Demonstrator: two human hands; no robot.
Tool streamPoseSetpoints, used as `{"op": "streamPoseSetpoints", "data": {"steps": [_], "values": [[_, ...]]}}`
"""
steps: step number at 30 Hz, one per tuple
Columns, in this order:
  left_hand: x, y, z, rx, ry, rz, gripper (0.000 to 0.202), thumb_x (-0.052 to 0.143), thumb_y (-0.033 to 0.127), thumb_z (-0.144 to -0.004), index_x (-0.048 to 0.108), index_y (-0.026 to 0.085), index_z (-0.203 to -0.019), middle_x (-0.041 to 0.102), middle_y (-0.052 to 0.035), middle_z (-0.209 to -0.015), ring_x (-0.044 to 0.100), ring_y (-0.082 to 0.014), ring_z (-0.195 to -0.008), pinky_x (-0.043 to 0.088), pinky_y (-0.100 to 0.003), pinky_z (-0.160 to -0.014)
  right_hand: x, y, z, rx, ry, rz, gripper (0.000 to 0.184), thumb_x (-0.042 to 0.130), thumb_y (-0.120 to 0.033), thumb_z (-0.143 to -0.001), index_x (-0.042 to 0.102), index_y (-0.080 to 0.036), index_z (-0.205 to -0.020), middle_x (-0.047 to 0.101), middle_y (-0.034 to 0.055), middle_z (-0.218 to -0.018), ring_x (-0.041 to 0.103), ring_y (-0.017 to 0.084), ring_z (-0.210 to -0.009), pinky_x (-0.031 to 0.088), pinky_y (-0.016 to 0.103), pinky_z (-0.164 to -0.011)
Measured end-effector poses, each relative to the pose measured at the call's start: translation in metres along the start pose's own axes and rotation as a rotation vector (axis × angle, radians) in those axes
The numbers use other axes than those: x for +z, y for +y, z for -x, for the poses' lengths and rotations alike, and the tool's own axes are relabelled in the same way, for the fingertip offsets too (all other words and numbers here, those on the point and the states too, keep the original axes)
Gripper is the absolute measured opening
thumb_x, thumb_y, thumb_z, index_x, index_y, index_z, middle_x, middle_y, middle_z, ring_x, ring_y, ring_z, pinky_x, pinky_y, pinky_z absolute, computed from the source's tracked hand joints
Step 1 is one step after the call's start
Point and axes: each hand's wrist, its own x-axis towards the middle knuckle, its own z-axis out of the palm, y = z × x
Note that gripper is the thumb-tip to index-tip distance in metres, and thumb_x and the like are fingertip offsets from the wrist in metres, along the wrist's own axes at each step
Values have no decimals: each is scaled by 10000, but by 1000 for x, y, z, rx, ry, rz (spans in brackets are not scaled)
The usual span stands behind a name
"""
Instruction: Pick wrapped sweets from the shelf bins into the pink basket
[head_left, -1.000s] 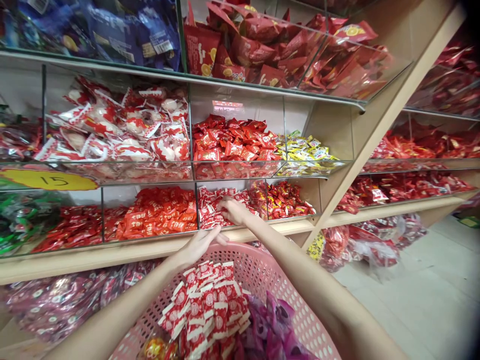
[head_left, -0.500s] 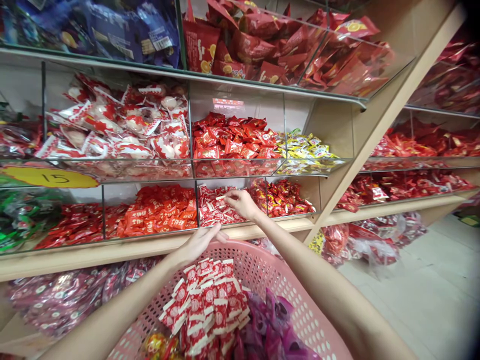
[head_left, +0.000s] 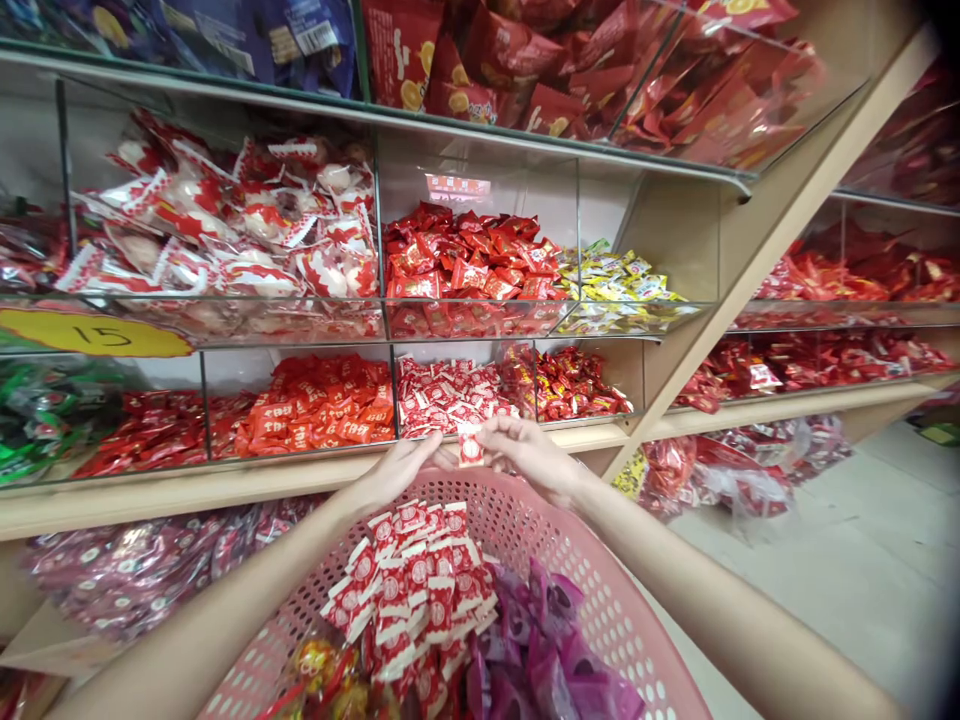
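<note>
My right hand holds a small red-and-white candy packet above the far rim of a pink perforated basket. My left hand rests on that rim right beside it, its fingertips touching the same packet. Inside the basket a stack of matching red-and-white packets lies next to purple wrappers. Directly behind the hands is the clear bin of red-and-white candies.
Clear shelf bins hold orange-red packets, dark red sweets, yellow packets and larger red-white bags. A yellow price tag reading 15 sits at left. A slanted wooden upright divides the shelving. Tiled floor lies to the right.
My right hand has drawn back out of the red-and-white candy bin with one packet and come down to the basket rim, meeting my left hand.
</note>
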Motion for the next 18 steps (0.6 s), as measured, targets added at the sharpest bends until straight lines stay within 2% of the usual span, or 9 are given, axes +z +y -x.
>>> {"op": "streamPoseSetpoints", "data": {"steps": [4, 7, 12, 15, 18], "values": [[0, -2, 0, 22, -15, 23, 578, 362, 552, -893, 750, 150, -746, 736, -74, -933, 648, -224, -937, 383, -363, -1001, 12, 27, 26, 185, -112, 158, 271, 619, -404, -774, 452, -190, -779, 521, -66, -619, 605, 113, -560, 472, 226, -502], [0, -3, 0, 10, 11, 36, 565, 384, 555, -884, 745, 150, -727, 733, -75, -951, 647, -222, -946, 384, -360, -1001, 17, 51, 33, 285, -110, 326, 152, 468, -295, -859, 361, -222, -779, 469, -86, -512, 636, 166, -513, 444, 227, -422], [0, -1, 2, 22, 17, 26, 553, 385, 544, -887, 753, 150, -762, 736, -72, -938, 648, -228, -952, 381, -368, -1008, 19, 73, 25, 200, -56, 531, 42, 377, -189, -848, 366, -230, -851, 503, -66, -553, 597, 154, -432, 393, 222, -374], [0, 0, 3, 32, 6, 5, 557, 381, 543, -885, 759, 154, -762, 733, -75, -956, 639, -239, -982, 382, -372, -1010, 21, 75, 20, 95, -31, 645, 90, 378, -178, -840, 370, -230, -913, 512, -55, -631, 547, 120, -391, 344, 216, -361], [-1, 0, 2, 31, -1, 0, 552, 380, 539, -887, 763, 160, -767, 729, -73, -979, 635, -238, -995, 381, -367, -1013, 26, 73, 17, 34, 3, 789, 93, 368, -152, -847, 377, -220, -910, 503, -49, -621, 508, 104, -407, 310, 221, -396]]}}
